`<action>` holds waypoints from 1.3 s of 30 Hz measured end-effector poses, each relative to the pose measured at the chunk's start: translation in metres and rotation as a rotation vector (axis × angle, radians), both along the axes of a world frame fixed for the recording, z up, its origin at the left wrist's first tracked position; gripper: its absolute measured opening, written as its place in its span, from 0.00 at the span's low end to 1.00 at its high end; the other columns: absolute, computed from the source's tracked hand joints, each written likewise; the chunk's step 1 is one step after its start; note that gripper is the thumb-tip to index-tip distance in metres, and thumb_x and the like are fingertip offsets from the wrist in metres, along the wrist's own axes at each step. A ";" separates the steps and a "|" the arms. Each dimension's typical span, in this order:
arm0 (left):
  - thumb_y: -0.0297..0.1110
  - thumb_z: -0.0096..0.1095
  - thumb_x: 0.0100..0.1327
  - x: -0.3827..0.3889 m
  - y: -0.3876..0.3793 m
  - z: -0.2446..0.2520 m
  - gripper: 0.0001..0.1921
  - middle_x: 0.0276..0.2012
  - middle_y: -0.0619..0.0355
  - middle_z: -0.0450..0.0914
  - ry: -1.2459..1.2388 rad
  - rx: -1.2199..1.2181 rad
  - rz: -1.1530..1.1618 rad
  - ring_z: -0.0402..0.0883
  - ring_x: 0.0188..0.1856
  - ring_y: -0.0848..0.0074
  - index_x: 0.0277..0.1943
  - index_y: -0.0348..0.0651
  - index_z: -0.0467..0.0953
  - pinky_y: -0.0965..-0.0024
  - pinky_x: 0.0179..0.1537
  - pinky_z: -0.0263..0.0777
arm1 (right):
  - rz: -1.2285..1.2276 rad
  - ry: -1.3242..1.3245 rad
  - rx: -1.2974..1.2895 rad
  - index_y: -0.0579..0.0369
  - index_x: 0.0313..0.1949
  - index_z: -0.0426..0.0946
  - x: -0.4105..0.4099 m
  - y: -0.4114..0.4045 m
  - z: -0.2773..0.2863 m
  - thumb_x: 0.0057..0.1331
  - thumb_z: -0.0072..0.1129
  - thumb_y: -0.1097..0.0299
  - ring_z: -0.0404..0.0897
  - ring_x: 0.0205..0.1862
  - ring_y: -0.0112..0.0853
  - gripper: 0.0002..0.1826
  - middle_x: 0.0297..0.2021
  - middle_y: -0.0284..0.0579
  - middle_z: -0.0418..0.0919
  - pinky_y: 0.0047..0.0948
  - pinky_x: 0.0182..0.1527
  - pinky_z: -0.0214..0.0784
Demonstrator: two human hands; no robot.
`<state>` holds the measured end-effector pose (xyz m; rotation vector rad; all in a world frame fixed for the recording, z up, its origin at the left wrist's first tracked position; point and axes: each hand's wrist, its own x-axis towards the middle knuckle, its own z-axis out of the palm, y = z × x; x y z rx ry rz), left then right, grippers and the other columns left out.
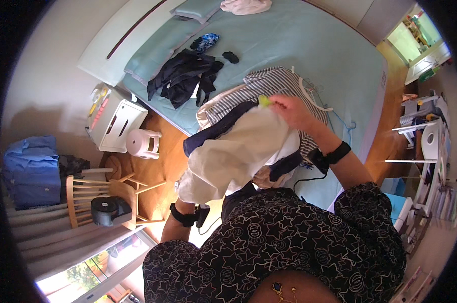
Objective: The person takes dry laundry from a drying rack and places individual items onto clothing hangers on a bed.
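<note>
My right hand point(292, 111) pinches a small yellow-green piece point(264, 100), perhaps part of a hanger, at the upper edge of a cream garment point(236, 159). The garment drapes down towards my left wrist point(185, 207). Cloth covers my left hand, so its grip is hidden. Dark navy cloth point(217, 128) lies along the far side of the cream garment, and more navy cloth point(285, 166) shows below it. Just beyond is a grey-and-white striped garment point(266, 81) on the bed, with a white hanger point(311, 96) by its right side.
The bed point(308, 41) bears black clothing point(186, 75), a blue patterned cloth point(205, 41) and a small black item point(230, 57). To the left stand a pink stool point(143, 143), a white bedside cabinet point(124, 123) and a wooden chair point(122, 197). Cluttered shelves point(432, 170) line the right side.
</note>
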<state>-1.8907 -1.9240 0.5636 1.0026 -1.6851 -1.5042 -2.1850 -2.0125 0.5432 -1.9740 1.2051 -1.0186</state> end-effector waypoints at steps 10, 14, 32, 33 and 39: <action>0.31 0.54 0.59 0.093 -0.005 -0.082 0.15 0.43 0.55 0.76 -0.525 -0.192 0.269 0.76 0.39 0.76 0.49 0.38 0.70 0.77 0.35 0.69 | -0.790 -1.220 0.311 0.60 0.42 0.72 -0.084 -0.024 0.002 0.60 0.51 0.66 0.73 0.40 0.33 0.14 0.39 0.45 0.74 0.29 0.42 0.66; 0.31 0.52 0.61 0.114 -0.013 -0.029 0.09 0.20 0.58 0.76 -0.147 0.252 0.601 0.74 0.18 0.82 0.40 0.37 0.75 0.82 0.20 0.64 | -0.877 0.224 -0.166 0.62 0.45 0.69 -0.184 0.010 -0.011 0.61 0.49 0.62 0.71 0.48 0.42 0.18 0.43 0.54 0.73 0.34 0.47 0.65; 0.35 0.57 0.57 0.131 -0.108 0.043 0.11 0.20 0.59 0.73 -0.698 0.226 0.301 0.74 0.18 0.81 0.30 0.32 0.76 0.80 0.16 0.69 | -0.802 -0.489 0.219 0.60 0.40 0.74 -0.136 0.115 0.015 0.60 0.52 0.69 0.72 0.36 0.24 0.11 0.34 0.37 0.75 0.22 0.40 0.66; 0.36 0.57 0.58 0.146 -0.110 0.053 0.12 0.19 0.59 0.74 -0.706 0.238 0.343 0.73 0.16 0.80 0.31 0.32 0.76 0.80 0.15 0.66 | -0.772 -0.786 0.543 0.60 0.39 0.74 -0.135 0.136 0.015 0.59 0.52 0.70 0.72 0.34 0.23 0.10 0.32 0.37 0.75 0.22 0.40 0.66; 0.37 0.55 0.59 0.096 -0.178 -0.011 0.13 0.21 0.58 0.75 -0.528 0.158 0.349 0.74 0.16 0.79 0.35 0.33 0.75 0.78 0.18 0.66 | -0.392 -0.451 0.711 0.61 0.27 0.75 -0.115 0.262 0.048 0.50 0.60 0.75 0.71 0.27 0.19 0.05 0.24 0.34 0.75 0.20 0.30 0.65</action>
